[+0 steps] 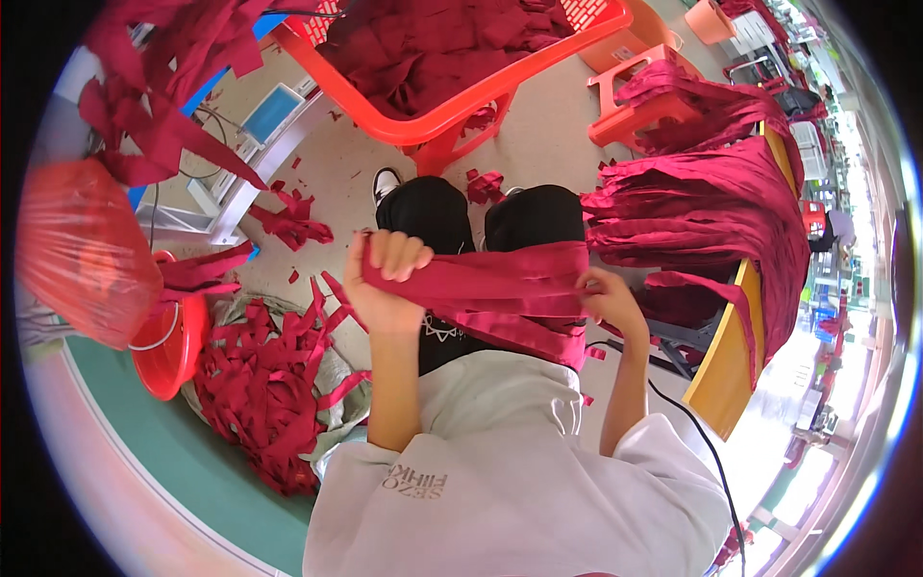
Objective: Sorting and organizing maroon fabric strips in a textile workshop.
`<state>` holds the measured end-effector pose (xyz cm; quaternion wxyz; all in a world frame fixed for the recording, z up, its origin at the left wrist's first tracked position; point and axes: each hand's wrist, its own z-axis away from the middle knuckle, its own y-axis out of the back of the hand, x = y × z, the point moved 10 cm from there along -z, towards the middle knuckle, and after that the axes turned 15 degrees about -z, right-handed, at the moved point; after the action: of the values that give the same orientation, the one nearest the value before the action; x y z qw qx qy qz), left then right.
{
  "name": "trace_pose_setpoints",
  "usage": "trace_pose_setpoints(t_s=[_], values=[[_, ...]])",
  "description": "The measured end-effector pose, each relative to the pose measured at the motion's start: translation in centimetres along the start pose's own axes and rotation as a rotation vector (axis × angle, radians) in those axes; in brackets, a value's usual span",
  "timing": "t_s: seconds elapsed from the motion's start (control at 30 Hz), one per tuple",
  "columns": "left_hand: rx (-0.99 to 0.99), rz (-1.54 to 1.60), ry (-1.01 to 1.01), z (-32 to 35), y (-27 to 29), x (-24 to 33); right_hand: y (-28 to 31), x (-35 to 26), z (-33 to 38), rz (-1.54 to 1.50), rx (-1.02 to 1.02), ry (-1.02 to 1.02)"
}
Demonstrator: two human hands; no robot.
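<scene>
A dark red cloth strip (510,273), wide and folded in layers, stretches across my lap between both hands. My left hand (387,284) grips its left end, with the fingers curled over the fabric. At the other end, my right hand (611,300) pinches the cloth's edge between thumb and fingers. More red fabric (538,332) lies under the strip, over my black trousers (430,216). A few narrow tails of cloth hang beside my left wrist.
Ahead stands a red plastic basket (415,133) full of red cloth pieces. Long red strips (692,216) drape over a yellow board (719,375) at right, near a red stool (606,120). At left are a heap of strips (255,394), a red basin (187,361) and a red plastic bag (87,255).
</scene>
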<state>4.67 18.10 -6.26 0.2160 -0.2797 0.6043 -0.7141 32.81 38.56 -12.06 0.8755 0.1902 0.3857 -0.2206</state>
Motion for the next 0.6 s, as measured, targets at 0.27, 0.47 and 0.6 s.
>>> trace_pose_setpoints(t_s=[0.27, 0.47, 0.6], values=[[0.052, -0.047, -0.106, -0.4, 2.0, 3.8, 16.5, 31.8, 5.3, 0.121, 0.977, 0.196], [0.107, -0.077, -0.12, -0.5, 4.5, 3.9, 19.0, 45.6, 7.0, -0.335, 0.938, 0.096], [0.152, -0.195, 0.045, -0.4, 5.6, 0.3, 11.8, 38.3, -1.6, 0.157, 0.416, -0.37]])
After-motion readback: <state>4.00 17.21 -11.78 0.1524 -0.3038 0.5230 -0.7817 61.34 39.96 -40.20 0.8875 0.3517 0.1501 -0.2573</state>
